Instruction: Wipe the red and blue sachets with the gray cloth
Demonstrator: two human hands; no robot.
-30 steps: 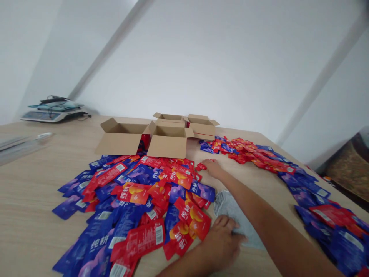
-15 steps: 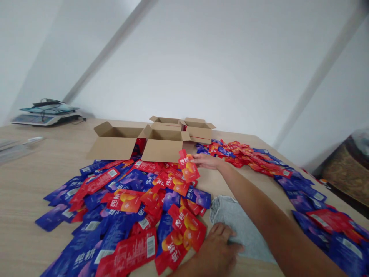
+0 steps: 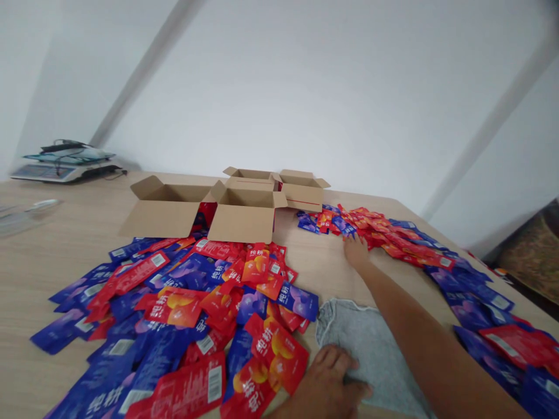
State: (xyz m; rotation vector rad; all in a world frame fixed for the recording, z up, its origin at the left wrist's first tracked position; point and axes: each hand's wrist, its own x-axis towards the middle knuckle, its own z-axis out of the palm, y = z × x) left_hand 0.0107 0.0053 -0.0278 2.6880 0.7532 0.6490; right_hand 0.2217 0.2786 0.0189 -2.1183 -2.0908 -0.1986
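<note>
My right hand reaches to the near edge of the far right pile of pouches. Its fingers are stretched out and touch or almost touch a blue pouch; a firm hold on it does not show. Close to me, my left hand lies on a grey cloth, fingers loosely bent and thumb apart, with nothing visible in it. Left of it spreads a big heap of red and blue pouches. A red pouch with orange fruit lies on top of the heap's far side.
Several open cardboard boxes stand behind the heap. A scale with items on top sits at the back left, near a clear plastic bag. More blue and red pouches line the table's right side.
My right hand has let go of the red pouch, now on the heap, and moved right to the far pile. My left hand stays on the cloth. The view has shifted slightly.
</note>
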